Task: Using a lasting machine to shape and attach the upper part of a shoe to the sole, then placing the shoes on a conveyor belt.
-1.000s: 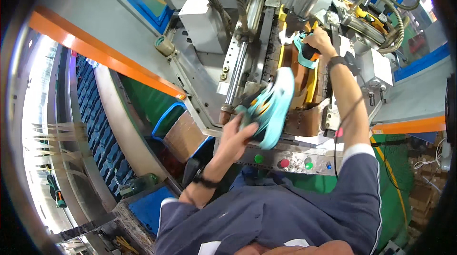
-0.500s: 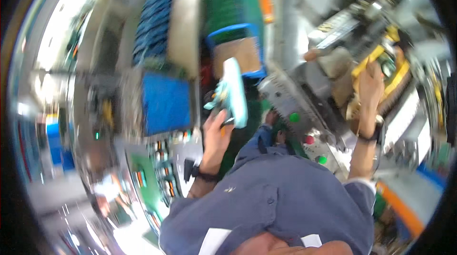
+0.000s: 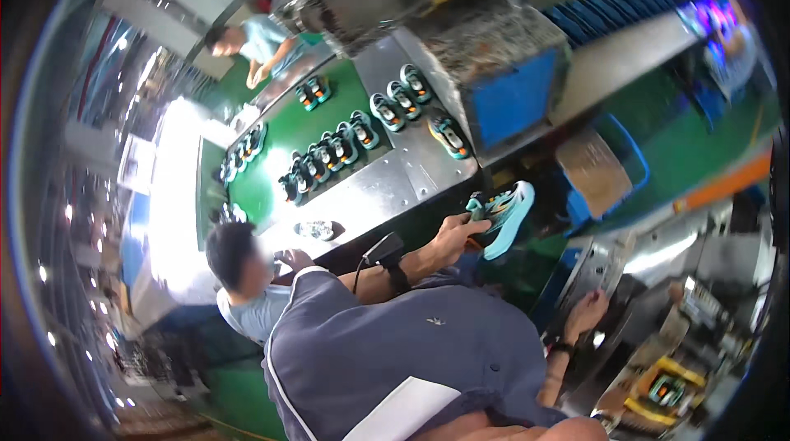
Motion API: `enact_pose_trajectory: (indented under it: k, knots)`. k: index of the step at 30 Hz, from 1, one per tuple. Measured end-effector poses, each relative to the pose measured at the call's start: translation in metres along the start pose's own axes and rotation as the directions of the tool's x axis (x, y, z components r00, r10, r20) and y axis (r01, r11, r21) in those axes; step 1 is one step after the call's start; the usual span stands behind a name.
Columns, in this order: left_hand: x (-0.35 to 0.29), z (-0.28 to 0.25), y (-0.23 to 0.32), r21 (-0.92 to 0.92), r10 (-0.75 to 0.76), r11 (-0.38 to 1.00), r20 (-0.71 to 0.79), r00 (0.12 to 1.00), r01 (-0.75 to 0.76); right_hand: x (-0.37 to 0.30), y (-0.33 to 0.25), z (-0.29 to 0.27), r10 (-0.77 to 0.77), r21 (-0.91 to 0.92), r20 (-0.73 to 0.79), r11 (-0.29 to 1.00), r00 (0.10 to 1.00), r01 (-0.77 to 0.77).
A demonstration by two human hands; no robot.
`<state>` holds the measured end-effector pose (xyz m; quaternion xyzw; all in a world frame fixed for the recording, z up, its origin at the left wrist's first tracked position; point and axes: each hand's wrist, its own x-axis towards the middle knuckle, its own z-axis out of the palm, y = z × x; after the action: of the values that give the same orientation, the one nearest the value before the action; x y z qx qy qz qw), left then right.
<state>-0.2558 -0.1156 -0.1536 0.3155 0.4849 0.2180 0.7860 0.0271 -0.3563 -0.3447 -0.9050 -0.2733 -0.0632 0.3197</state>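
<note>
My left hand (image 3: 455, 237) grips a light-blue and teal sports shoe (image 3: 504, 215) by its heel end, with the sole turned to the right, just off the edge of a steel table (image 3: 387, 194). A black device sits on that wrist. My right hand (image 3: 586, 309) is empty with its fingers apart, and it rests on the grey metal frame of a machine (image 3: 658, 276) at the lower right. A dark band is on that wrist.
A green conveyor belt (image 3: 284, 141) carries several dark and teal shoes. A co-worker (image 3: 239, 264) sits close by at the table; another person (image 3: 251, 42) works at the belt's far end. A blue housing (image 3: 514, 95) and a blue bin with a cardboard box (image 3: 601, 169) stand nearby.
I have turned away from the machine toward the conveyor. The left hand carried the shoe over to the steel table's edge. The right hand dropped from the machine's upper part to its frame.
</note>
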Motion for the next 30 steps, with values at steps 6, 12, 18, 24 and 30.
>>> enact_pose_trajectory:
  k: [6,12,18,24,30]
  knots:
    - [0.015,-0.101,0.027,-0.211,0.135,0.955,-0.310,0.941,-0.207,0.121,-0.102,-0.040,-0.103,0.277,-0.053,0.954,0.993,0.114]
    - [0.083,-0.244,0.090,-0.197,0.241,0.865,-0.644,0.726,-0.461,0.250,-0.390,-0.064,-0.480,0.510,-0.280,0.660,0.832,0.552]
    - [0.163,-0.369,0.182,-0.015,0.312,0.886,-0.722,0.618,-0.464,0.354,-0.645,-0.007,-0.714,0.309,-0.252,0.580,0.653,0.754]
    - [0.285,-0.504,0.240,-0.150,0.232,0.841,-0.768,0.596,-0.520,0.559,-0.778,0.129,-0.797,0.082,0.116,0.602,0.592,0.794]
    - [0.375,-0.653,0.292,0.125,0.308,0.903,-0.856,0.415,-0.412,0.599,-0.870,0.188,-0.511,0.154,0.549,0.840,0.662,0.521]
